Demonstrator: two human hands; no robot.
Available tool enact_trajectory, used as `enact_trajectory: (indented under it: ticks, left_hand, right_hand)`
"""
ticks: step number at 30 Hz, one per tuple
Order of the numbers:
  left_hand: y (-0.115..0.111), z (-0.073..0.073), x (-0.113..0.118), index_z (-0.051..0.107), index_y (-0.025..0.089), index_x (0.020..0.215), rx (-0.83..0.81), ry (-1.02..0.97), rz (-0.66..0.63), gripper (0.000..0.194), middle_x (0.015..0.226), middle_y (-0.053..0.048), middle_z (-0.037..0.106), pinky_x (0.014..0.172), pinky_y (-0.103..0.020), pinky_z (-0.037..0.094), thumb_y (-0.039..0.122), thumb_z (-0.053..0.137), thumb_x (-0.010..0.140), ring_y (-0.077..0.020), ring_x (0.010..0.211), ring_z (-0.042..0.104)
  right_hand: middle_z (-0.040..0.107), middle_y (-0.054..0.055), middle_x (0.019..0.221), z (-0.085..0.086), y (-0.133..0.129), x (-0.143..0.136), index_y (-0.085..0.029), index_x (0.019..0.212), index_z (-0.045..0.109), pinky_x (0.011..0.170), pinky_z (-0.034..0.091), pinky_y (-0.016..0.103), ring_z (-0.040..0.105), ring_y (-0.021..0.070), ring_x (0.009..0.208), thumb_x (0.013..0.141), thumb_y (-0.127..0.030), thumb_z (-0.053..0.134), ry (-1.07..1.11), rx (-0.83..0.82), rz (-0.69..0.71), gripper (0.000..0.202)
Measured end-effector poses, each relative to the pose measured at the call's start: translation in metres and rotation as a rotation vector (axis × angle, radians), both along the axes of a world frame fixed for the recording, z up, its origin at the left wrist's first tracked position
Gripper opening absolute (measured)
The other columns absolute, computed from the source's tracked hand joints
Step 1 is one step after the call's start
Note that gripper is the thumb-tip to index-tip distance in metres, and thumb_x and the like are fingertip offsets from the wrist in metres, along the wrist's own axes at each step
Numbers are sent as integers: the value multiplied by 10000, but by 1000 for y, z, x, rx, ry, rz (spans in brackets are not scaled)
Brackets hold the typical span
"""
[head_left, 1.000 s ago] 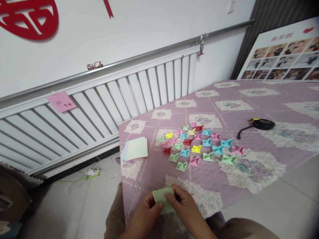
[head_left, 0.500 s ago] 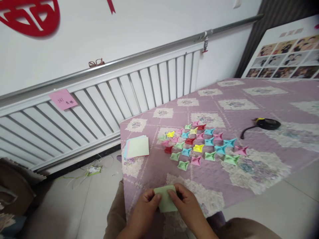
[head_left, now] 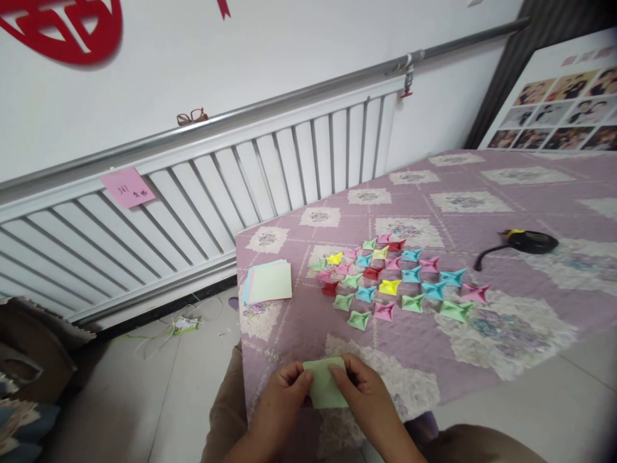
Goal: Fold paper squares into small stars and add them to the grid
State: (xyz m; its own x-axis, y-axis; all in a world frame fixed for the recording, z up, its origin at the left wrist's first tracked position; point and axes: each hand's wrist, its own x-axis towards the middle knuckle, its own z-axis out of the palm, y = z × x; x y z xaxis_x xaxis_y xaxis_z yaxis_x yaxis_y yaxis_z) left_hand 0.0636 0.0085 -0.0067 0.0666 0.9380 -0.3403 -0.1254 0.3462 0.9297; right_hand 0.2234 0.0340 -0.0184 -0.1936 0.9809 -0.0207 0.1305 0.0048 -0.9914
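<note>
A small light-green paper square (head_left: 326, 384) is held between both hands over the table's near edge. My left hand (head_left: 286, 395) pinches its left side with thumb and fingers. On the right side, my right hand (head_left: 364, 392) grips it with the thumb lying on top. Beyond the hands, several small folded paper shapes (head_left: 389, 287) in green, pink, blue, yellow and red stand in rows on the cloth. A stack of square paper sheets (head_left: 271, 281), pale green on top, lies to the left of them.
The table has a purple floral cloth (head_left: 308, 321). A black and yellow object (head_left: 533, 242) with a strap lies at the right. Behind stand a white radiator (head_left: 231, 180) with a pink note (head_left: 128, 188) and a photo board (head_left: 554, 106).
The view has shifted slightly, so the table and wall things appear a little further right. Both hands still hold the green paper in nearly the same pose.
</note>
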Motion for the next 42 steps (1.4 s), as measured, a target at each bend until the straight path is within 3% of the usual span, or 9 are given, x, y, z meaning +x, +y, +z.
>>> enact_trajectory:
  ticks: [16, 27, 34, 42]
  left_hand:
    - [0, -4, -1, 598, 164, 710, 13, 7, 47, 329, 628, 31, 515, 597, -236, 396, 482, 682, 708, -110, 584, 460]
    - [1, 3, -6, 608, 178, 650, 121, 281, -11, 252, 578, 35, 489, 561, -230, 335, 416, 621, 733, -124, 582, 434]
    - [0, 9, 0, 584, 184, 851, 111, 139, 104, 235, 748, 13, 570, 580, -226, 392, 361, 644, 708, -121, 632, 496]
    - [1, 9, -1, 518, 190, 701, 214, 157, 132, 184, 664, 28, 522, 590, -224, 378, 309, 658, 696, -117, 620, 466]
  right_hand:
    - [484, -23, 633, 2, 0, -1, -213, 654, 510, 552, 372, 244, 451, 140, 611, 833, -487, 486, 15, 3, -1, 328]
    - [487, -26, 656, 0, -2, 0, -213, 719, 545, 567, 384, 248, 467, 143, 630, 801, -480, 553, 104, -16, 31, 280]
    - [498, -24, 634, 5, -1, 1, -215, 691, 543, 536, 384, 247, 468, 141, 593, 792, -527, 541, 134, -26, -16, 327]
    - [519, -20, 652, 2, -1, 2, -218, 713, 567, 547, 390, 249, 482, 148, 611, 786, -521, 559, 131, -19, -24, 311]
